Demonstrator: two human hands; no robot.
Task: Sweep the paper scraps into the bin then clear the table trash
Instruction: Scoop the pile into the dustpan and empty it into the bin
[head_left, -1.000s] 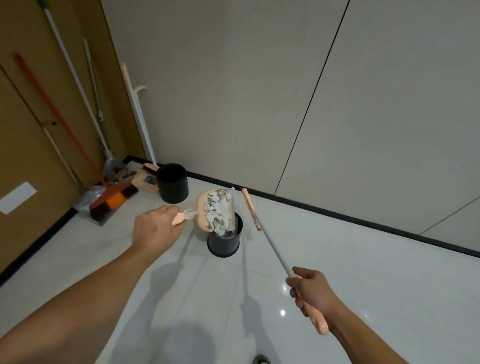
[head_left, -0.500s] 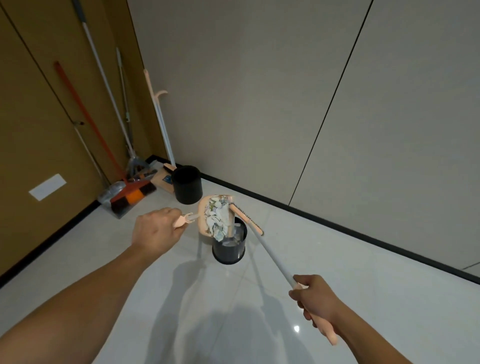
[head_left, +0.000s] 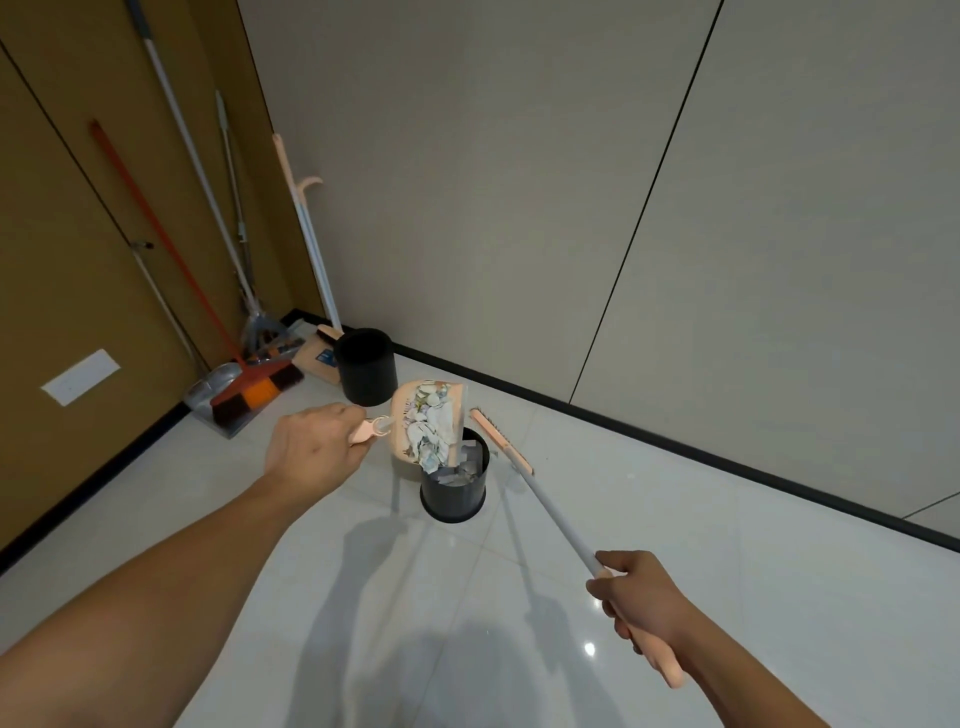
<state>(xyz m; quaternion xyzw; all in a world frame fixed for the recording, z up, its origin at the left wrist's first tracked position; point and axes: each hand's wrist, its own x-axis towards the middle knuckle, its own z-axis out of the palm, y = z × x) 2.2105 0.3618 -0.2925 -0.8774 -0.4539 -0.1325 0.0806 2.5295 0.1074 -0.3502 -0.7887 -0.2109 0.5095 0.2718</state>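
Note:
My left hand (head_left: 311, 449) grips the handle of a peach dustpan (head_left: 402, 415), tilted steeply over a black bin (head_left: 453, 493) on the white floor. White paper scraps (head_left: 428, 434) slide down the pan's face, and some lie inside the bin. My right hand (head_left: 641, 597) holds the peach grip of a long grey-handled broom (head_left: 550, 514). The broom's peach head hangs in the air just right of the bin's rim.
A second black bin (head_left: 366, 366) stands behind, near the wall corner. Brooms, mops and a metal dustpan (head_left: 218, 389) lean in the left corner against the brown wall. A black skirting runs along the grey wall. Open floor tiles lie to the right and front.
The view has shifted left and down. More scraps have slid from the pan into the bin. The broom head has swung from in front of the pan to the right of the bin.

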